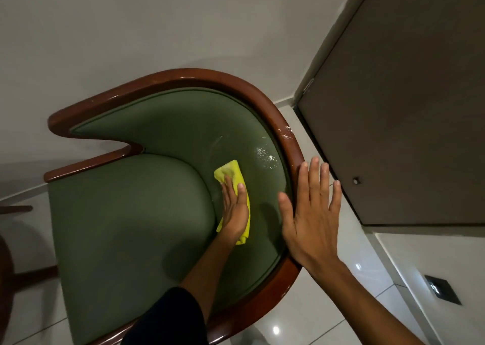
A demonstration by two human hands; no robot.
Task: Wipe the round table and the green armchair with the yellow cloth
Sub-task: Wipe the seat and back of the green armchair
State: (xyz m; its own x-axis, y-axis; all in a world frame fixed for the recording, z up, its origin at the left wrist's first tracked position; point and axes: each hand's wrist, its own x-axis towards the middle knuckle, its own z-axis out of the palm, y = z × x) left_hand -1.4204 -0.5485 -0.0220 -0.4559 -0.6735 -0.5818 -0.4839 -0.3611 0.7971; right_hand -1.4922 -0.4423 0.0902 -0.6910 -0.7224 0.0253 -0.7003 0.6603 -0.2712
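Note:
I look down on the green armchair point(126, 213), which has a padded seat, a curved green backrest and a glossy brown wooden rim point(204, 78). My left hand point(235, 208) presses the folded yellow cloth point(232, 172) flat against the inner backrest, just right of the seat. My right hand point(312, 213) lies flat on the rim's right side, fingers spread, holding nothing. White specks point(265, 157) dot the backrest above the cloth, and a few more sit on the rim. The round table cannot be made out for certain.
A brown door point(393, 108) stands close to the chair's right, with a small stopper point(355, 180) near its lower edge. Glossy white floor tiles point(328, 305) surround the chair, with a dark floor plate point(443, 288). Dark curved wooden furniture point(6, 271) shows at the left edge.

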